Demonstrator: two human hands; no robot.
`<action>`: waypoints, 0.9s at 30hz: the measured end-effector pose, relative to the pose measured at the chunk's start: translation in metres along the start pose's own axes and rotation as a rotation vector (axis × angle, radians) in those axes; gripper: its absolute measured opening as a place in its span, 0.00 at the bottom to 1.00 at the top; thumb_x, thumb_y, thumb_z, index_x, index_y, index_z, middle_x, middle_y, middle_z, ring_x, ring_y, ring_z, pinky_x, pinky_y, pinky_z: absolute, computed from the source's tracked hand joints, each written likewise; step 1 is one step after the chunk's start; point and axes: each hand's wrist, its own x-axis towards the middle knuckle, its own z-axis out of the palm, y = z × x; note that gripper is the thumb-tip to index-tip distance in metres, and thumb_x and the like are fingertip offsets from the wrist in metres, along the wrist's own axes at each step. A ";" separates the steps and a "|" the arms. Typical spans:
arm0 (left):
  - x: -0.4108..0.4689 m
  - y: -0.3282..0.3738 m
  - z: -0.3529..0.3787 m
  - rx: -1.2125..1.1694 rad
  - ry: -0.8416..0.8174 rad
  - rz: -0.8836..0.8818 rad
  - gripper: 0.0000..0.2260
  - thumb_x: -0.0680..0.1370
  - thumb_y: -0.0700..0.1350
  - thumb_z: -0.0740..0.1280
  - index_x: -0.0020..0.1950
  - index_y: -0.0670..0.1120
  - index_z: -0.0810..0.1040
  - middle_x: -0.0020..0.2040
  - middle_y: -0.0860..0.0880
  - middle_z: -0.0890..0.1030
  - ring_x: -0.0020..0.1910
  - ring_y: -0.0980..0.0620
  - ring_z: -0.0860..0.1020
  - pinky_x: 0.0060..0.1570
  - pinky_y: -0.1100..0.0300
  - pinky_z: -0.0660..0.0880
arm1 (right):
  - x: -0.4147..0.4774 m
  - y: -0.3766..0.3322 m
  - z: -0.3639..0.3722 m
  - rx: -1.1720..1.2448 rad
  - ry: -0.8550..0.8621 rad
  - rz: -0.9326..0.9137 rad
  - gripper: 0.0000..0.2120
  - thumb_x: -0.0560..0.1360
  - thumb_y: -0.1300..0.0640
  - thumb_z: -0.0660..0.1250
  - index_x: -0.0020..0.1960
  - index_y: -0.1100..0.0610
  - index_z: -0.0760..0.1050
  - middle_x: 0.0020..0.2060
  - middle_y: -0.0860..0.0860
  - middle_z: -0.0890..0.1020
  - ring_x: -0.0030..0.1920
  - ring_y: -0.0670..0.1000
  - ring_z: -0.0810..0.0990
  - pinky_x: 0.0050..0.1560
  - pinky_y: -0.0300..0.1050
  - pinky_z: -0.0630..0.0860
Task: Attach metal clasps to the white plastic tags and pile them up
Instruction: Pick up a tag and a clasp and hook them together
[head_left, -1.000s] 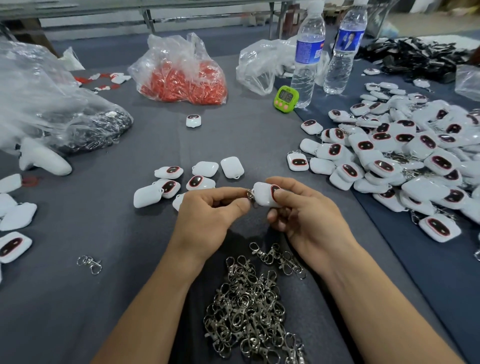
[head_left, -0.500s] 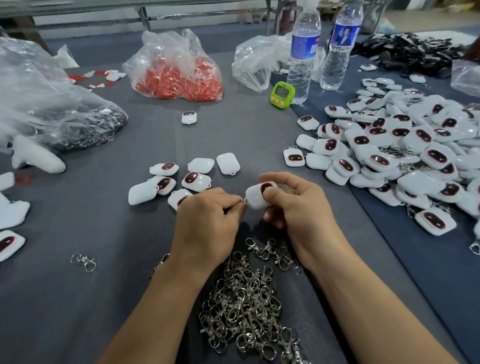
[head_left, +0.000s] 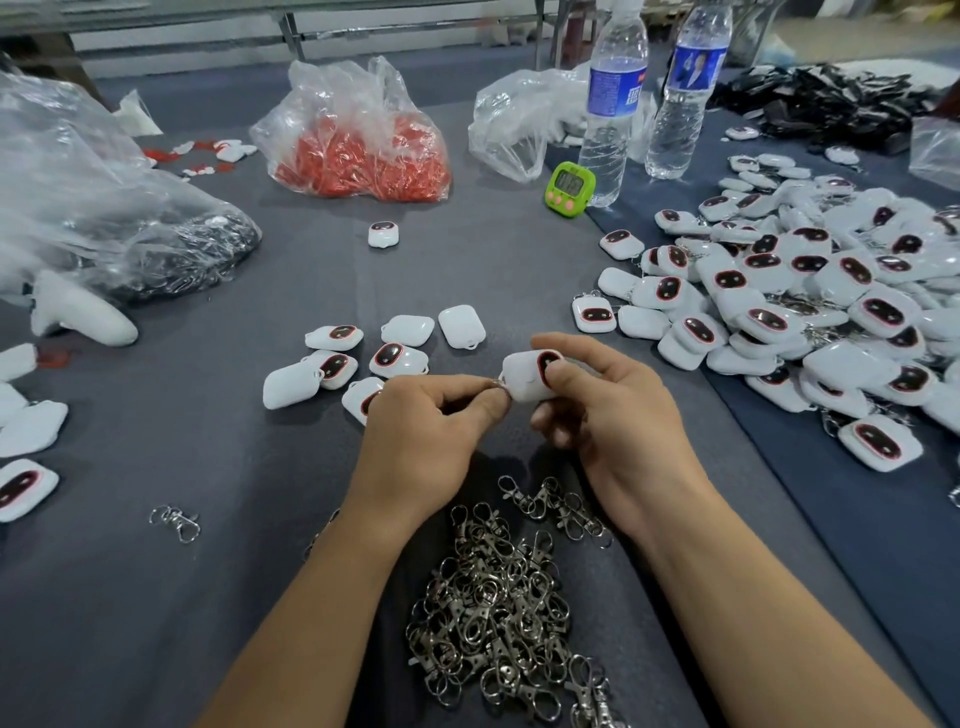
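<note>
My right hand (head_left: 608, 415) grips a white plastic tag (head_left: 524, 376) with a dark oval face, held above the grey table. My left hand (head_left: 431, 436) pinches a metal clasp (head_left: 496, 385) against the tag's left edge; most of the clasp is hidden by my fingers. A heap of loose metal clasps (head_left: 498, 603) lies just below my hands. Several loose white tags (head_left: 363, 364) sit left of my hands. A large pile of tags (head_left: 810, 312) covers the right side.
Two water bottles (head_left: 613, 104) and a green timer (head_left: 570, 188) stand at the back. A bag of red parts (head_left: 358, 140) and clear plastic bags (head_left: 93, 208) lie at back and left. One stray clasp (head_left: 176, 519) and more tags (head_left: 26, 431) sit at left.
Both hands stayed together on the tag and clasp. The tag has turned slightly in my right hand, and my left fingers have closed in on the clasp at its edge.
</note>
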 end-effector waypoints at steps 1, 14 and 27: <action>0.001 0.001 0.001 -0.054 -0.015 -0.016 0.10 0.77 0.46 0.74 0.43 0.63 0.86 0.29 0.62 0.80 0.28 0.65 0.74 0.31 0.74 0.68 | 0.000 -0.001 0.000 0.034 -0.009 0.032 0.10 0.81 0.68 0.64 0.54 0.58 0.82 0.36 0.55 0.84 0.25 0.48 0.75 0.23 0.37 0.66; -0.008 0.001 0.001 0.602 0.077 0.214 0.12 0.75 0.49 0.67 0.36 0.47 0.84 0.30 0.51 0.76 0.32 0.48 0.74 0.33 0.54 0.68 | -0.004 0.007 0.005 -0.161 0.022 -0.082 0.10 0.79 0.67 0.68 0.50 0.55 0.83 0.32 0.56 0.83 0.23 0.50 0.75 0.21 0.38 0.67; -0.004 0.000 0.004 0.172 0.176 0.045 0.04 0.73 0.47 0.76 0.40 0.57 0.87 0.33 0.60 0.83 0.35 0.59 0.81 0.35 0.68 0.73 | -0.001 0.002 0.006 -0.053 0.023 -0.026 0.08 0.81 0.67 0.65 0.54 0.58 0.81 0.33 0.52 0.84 0.25 0.49 0.77 0.23 0.37 0.69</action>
